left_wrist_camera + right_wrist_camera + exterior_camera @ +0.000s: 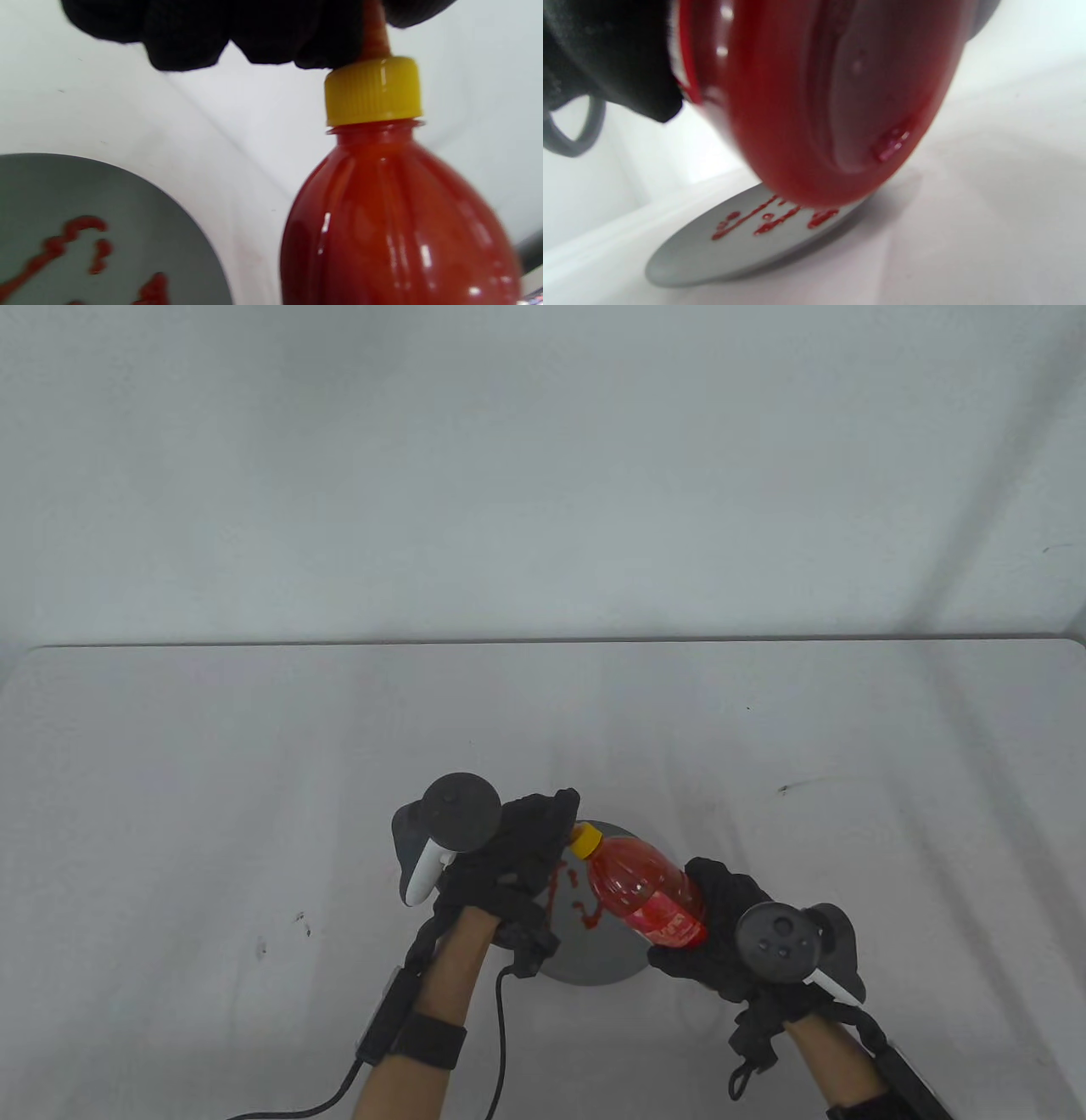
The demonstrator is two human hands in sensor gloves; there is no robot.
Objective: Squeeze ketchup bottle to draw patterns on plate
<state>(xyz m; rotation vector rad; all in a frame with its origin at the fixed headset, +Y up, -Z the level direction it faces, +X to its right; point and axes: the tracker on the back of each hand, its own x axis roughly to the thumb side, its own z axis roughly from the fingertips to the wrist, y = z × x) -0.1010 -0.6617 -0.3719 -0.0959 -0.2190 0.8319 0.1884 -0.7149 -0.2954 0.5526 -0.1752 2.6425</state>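
The left hand (501, 857) has its fingers (254, 29) closed around the nozzle above the yellow cap (373, 91). The ketchup bottle (645, 895) hangs tilted over the grey plate (594, 967) on the desk, long axis running from cap at upper left down to the base, gripped by the right hand (721, 933). The plate already carries red ketchup squiggles (72, 245).

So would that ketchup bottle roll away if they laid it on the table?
Probably: the ketchup bottle looks round and smooth, so on its side it could roll. It appears nearly full, so likely heavy for its size. Its glossy plastic may be slippery, and probably gives when squeezed.
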